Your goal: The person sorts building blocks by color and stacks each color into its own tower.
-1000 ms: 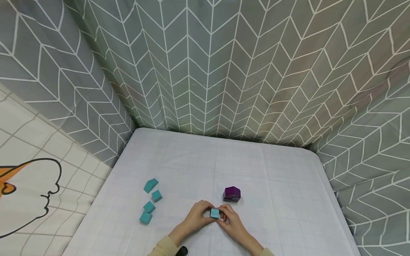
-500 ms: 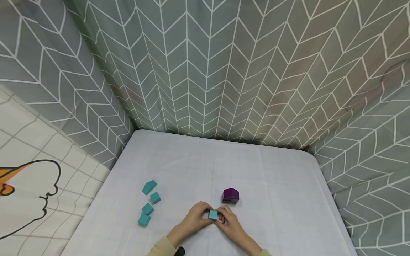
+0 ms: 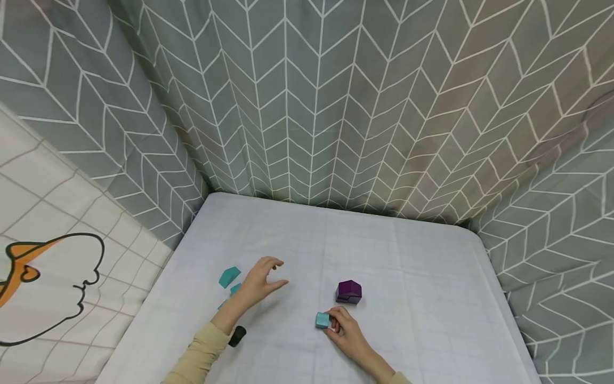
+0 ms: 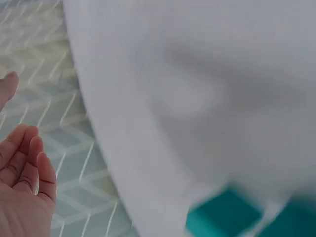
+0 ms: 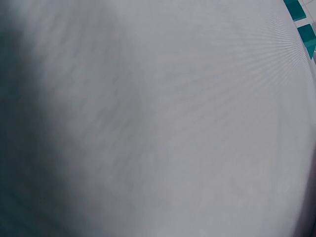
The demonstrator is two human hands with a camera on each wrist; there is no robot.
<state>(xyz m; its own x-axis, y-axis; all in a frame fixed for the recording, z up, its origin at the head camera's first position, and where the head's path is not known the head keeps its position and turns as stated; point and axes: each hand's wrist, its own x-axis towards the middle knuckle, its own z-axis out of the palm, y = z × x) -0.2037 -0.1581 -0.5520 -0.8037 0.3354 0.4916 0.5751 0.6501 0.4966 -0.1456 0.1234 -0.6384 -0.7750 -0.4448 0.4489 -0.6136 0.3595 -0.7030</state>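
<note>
My right hand [image 3: 347, 333] pinches a small teal block [image 3: 322, 320] between thumb and fingers, over the white table. Up and to the left of it, my left hand [image 3: 259, 282] is held with thumb and fingers spread apart and nothing between them. Beside that hand lie loose teal blocks: an angled one [image 3: 229, 277] and a smaller one [image 3: 235, 289] that the hand partly covers. Another is mostly hidden behind the wrist. In the left wrist view the left hand [image 4: 24, 185] appears at the edge, with a blurred teal block [image 4: 224, 215] at the bottom.
A dark purple block [image 3: 348, 291] with a sloped top stands just beyond the right hand. The white-covered table [image 3: 422, 298] is bounded by patterned curtains [image 3: 307, 106] at the back and right. A small black object [image 3: 237, 336] is at the left forearm.
My left hand has let go of the teal block and moved up and left toward the loose teal blocks. The right hand keeps its hold in about the same place.
</note>
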